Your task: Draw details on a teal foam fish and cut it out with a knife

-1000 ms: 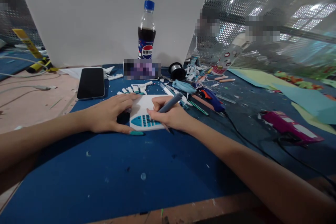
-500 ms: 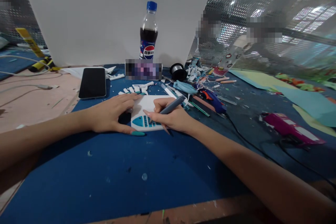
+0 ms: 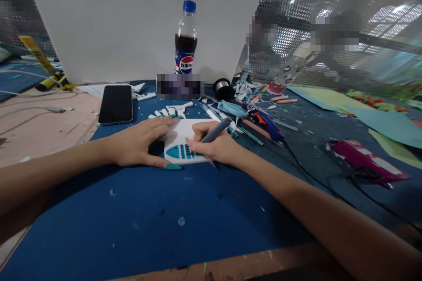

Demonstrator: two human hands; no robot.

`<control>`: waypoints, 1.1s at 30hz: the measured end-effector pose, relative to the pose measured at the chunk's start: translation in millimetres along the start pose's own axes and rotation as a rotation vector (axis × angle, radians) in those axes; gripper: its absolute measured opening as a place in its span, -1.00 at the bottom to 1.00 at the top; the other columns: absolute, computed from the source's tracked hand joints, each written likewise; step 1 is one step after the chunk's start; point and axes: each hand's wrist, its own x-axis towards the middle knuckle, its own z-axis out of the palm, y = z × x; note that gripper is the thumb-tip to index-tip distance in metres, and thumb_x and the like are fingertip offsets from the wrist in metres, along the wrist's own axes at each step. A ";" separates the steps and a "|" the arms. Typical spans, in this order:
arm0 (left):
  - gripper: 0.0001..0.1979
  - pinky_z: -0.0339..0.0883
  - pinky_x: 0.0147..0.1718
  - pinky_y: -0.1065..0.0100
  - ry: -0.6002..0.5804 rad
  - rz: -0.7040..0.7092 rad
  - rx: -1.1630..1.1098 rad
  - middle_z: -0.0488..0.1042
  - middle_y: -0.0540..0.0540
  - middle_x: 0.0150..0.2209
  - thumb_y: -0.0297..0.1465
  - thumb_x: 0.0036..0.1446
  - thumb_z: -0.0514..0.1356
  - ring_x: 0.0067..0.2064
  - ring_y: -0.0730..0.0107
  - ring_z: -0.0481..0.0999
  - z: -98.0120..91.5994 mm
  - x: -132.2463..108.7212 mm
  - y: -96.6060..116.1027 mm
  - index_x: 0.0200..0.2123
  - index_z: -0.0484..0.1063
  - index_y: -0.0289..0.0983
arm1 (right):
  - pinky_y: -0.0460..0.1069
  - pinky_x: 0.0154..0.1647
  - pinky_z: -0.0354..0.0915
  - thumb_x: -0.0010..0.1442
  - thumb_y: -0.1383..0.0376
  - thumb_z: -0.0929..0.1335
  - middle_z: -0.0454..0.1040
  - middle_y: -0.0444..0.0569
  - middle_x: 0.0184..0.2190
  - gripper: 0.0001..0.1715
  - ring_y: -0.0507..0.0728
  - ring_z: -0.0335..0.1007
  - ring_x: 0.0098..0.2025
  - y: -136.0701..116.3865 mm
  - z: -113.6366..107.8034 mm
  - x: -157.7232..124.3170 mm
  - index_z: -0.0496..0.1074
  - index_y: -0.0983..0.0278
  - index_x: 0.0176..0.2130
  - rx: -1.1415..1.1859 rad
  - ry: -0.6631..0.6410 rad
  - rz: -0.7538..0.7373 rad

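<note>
A white board (image 3: pixel 182 128) lies flat on the blue mat, bearing a teal fish-skeleton drawing (image 3: pixel 173 152) with a solid head and rows of short bars. My left hand (image 3: pixel 141 140) spans the board's left end, fingers by its far edge and the teal-nailed thumb along its near edge. In a writing grip, my right hand (image 3: pixel 214 142) is closed around a grey marker pen (image 3: pixel 216 131), which slants down toward the bars. The fingers hide the drawing's right part, and the pen's contact point is hard to make out.
A phone (image 3: pixel 116 104) lies left of the board. Behind stand a cola bottle (image 3: pixel 186 44) and a black spool (image 3: pixel 224 89). White scraps (image 3: pixel 169 111) are scattered nearby. To the right lie a blue glue gun (image 3: pixel 268 126) and a corded magenta device (image 3: pixel 367 160).
My right hand and the pen have shifted very slightly, and a little more of the teal bars shows. The left hand stays in place.
</note>
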 end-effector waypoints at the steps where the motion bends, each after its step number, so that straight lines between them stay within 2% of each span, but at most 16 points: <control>1: -0.41 0.06 0.24 -0.12 -0.002 -0.003 0.003 0.10 -0.36 0.35 0.14 0.10 0.17 0.35 -0.14 0.09 -0.3 0.1 0.3 -0.09 0.31 -0.24 | -0.06 -0.55 -0.09 0.02 0.46 0.36 -0.06 -0.28 -0.66 -0.50 -0.07 -0.13 -0.58 0.6 -0.1 0.4 -0.05 0.24 -0.64 -0.005 0.002 -0.005; 7: -0.33 0.09 0.23 -0.10 -0.020 -0.006 0.017 0.09 -0.40 0.35 0.18 0.12 0.12 0.34 -0.15 0.10 0.8 -0.6 0.4 0.00 0.29 -0.28 | -0.08 -0.58 -0.05 0.05 0.40 0.38 -0.02 -0.29 -0.66 -0.51 -0.08 -0.09 -0.61 5.5 -0.6 -1.5 -0.02 0.24 -0.64 0.048 0.014 0.000; 11: -0.34 0.09 0.25 -0.03 0.022 0.003 0.034 0.11 -0.35 0.35 0.16 0.11 0.14 0.34 -0.11 0.12 2.8 -1.1 -0.8 0.01 0.30 -0.26 | -0.09 -0.58 0.10 0.06 0.29 0.43 0.00 -0.32 -0.70 -0.48 -0.08 0.01 -0.66 7.8 -5.4 -3.3 0.01 0.22 -0.61 0.153 0.110 0.075; 14: -0.38 0.08 0.26 -0.02 -0.007 0.003 0.039 0.11 -0.36 0.35 0.14 0.11 0.16 0.35 -0.08 0.11 0.5 -0.6 0.0 -0.03 0.32 -0.27 | -0.09 -0.55 0.18 0.06 0.27 0.46 0.02 -0.33 -0.72 -0.45 -0.09 0.07 -0.66 9.2 -8.5 -2.8 0.02 0.23 -0.61 0.120 0.129 0.096; 20: -0.40 0.09 0.26 -0.03 -0.029 -0.010 0.027 0.10 -0.40 0.35 0.13 0.12 0.15 0.35 -0.08 0.10 -4.1 0.7 3.1 -0.07 0.33 -0.28 | -0.13 -0.67 0.07 0.10 0.20 0.47 0.07 -0.34 -0.75 -0.44 -0.10 0.11 -0.72 12.5 -7.2 -1.5 0.05 0.23 -0.59 0.151 0.095 0.112; 27: -0.34 0.08 0.25 -0.07 -0.054 -0.049 0.036 0.09 -0.47 0.34 0.17 0.08 0.15 0.35 -0.18 0.08 -4.4 2.1 5.6 -0.11 0.34 -0.34 | -0.12 -0.65 0.12 0.14 0.22 0.46 0.06 -0.34 -0.75 -0.45 -0.11 0.11 -0.72 11.3 -7.6 -2.1 0.05 0.23 -0.59 0.172 0.054 0.097; 33: -0.39 0.11 0.24 -0.04 -0.016 -0.010 0.034 0.13 -0.40 0.33 0.15 0.09 0.17 0.34 -0.13 0.13 -2.8 1.0 2.0 -0.10 0.34 -0.28 | -0.13 -0.69 0.07 0.16 0.28 0.44 0.08 -0.33 -0.75 -0.47 -0.10 0.10 -0.73 8.5 -7.8 -1.9 0.05 0.23 -0.59 0.156 0.047 0.099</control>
